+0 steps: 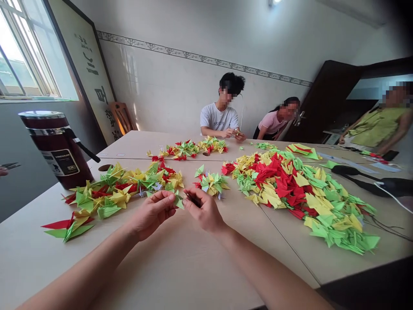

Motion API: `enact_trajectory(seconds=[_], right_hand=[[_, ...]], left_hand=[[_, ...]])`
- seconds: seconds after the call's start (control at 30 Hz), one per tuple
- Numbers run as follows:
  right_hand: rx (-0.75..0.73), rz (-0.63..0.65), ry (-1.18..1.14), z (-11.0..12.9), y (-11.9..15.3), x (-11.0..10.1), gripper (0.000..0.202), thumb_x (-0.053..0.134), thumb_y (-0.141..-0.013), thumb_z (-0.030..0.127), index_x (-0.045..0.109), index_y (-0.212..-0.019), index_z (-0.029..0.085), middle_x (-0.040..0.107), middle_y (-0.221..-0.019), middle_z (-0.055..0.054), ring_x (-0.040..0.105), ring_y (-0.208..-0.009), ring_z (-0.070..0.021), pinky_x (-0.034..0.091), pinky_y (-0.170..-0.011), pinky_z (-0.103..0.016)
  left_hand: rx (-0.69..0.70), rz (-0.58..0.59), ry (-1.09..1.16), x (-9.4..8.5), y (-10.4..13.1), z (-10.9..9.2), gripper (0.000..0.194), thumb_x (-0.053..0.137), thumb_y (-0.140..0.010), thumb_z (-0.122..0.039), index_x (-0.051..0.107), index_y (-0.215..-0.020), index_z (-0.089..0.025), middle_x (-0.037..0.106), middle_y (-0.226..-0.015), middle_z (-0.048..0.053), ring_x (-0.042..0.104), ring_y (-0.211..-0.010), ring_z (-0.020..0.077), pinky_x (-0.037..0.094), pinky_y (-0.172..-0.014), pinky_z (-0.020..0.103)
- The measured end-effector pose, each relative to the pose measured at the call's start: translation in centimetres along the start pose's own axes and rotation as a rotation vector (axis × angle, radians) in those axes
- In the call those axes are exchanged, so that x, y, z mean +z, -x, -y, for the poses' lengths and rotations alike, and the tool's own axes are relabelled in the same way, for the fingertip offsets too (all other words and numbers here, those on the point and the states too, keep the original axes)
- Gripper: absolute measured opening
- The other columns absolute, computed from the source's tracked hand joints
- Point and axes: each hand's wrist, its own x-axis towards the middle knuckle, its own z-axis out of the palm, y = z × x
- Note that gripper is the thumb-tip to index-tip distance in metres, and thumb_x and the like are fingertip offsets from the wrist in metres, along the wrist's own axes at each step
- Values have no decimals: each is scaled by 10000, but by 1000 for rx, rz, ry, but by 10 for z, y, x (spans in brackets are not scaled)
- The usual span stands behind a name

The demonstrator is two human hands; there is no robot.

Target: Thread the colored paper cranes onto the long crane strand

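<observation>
Fingers [166,199] pinch green paper [178,199]; folded pieces [120,199] lie before the flask [57,148].

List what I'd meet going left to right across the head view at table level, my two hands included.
Flask → left hand → small green paper piece → right hand → big pile of folded paper.

Two bare forearms [93,268], bare fingers [164,202]
</observation>
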Motion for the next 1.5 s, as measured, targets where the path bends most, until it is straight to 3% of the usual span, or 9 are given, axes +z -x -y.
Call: enact_trajectory(seconds=[0.17, 0.4, 0.67, 0.93, 1.13, 1.33, 1.5], right_hand=[[-35, 28, 37, 1, 1, 3, 252, 579, -739, 262, 633, -969, 174, 682, -889, -55, 637, -812, -171, 525, -745, -286], [-20, 49, 58, 2, 0, 3, 203, 555, -757, 245, 653, -913, 161, 677, -806, -40, 616, -743, -158, 502, -674, -264], [38, 20, 16, -6, -2, 0, 276, 599, -771, 327, 620, -1005, 181, 679, -915, -47, 628, -851, -178, 510, -756, -293], [-133, 58, 300, 4, -1, -4, 273, 567, -801, 257, 657, -1049, 189, 692, -972, -67, 634, -888, -202, 499, -801, -318], [-191, 108, 310, 2, -1, -3, 287, 535, -836, 232, 641, -1101, 206, 684, -1025, -53, 626, -925, -188, 486, -825, -297], [-214, 175, 357, 2, 0, -3, 260, 508, -857, 238, 655, -1072, 230, 690, -941, -44, 627, -873, -183, 483, -831, -302], [-164, 130, 397, 3, -1, -5, 283, 573, -796, 251, 648, -1065, 207, 684, -977, -57, 630, -891, -199, 497, -816, -317]], left_hand=[[5, 15, -66, -1, 0, 3, 144, 762, -644, -211, 633, -682, -158, 589, -686, -23, 521, -607, 49, 460, -604, 165], [-15, 36, -84, 4, 2, -1, 197, 771, -631, -196, 695, -801, -134, 637, -778, 21, 553, -693, 71, 477, -675, 173], [3, -65, 16, -1, -1, 0, 171, 747, -641, -113, 696, -804, -127, 647, -765, 23, 570, -665, 71, 497, -651, 169], [-11, -108, 226, -1, -2, -6, 165, 626, -734, -24, 684, -839, -137, 654, -766, 26, 601, -660, 72, 517, -631, 184], [-29, -67, 254, 0, -1, -4, 187, 606, -747, -15, 684, -871, -131, 662, -780, 33, 604, -655, 68, 521, -649, 191], [-44, -58, 217, 3, 1, -2, 198, 642, -715, -23, 692, -878, -125, 670, -766, 50, 602, -648, 77, 510, -645, 187], [-21, -123, 208, 2, 1, -5, 221, 652, -703, -41, 692, -879, -170, 660, -749, 24, 592, -646, 76, 496, -641, 199]])
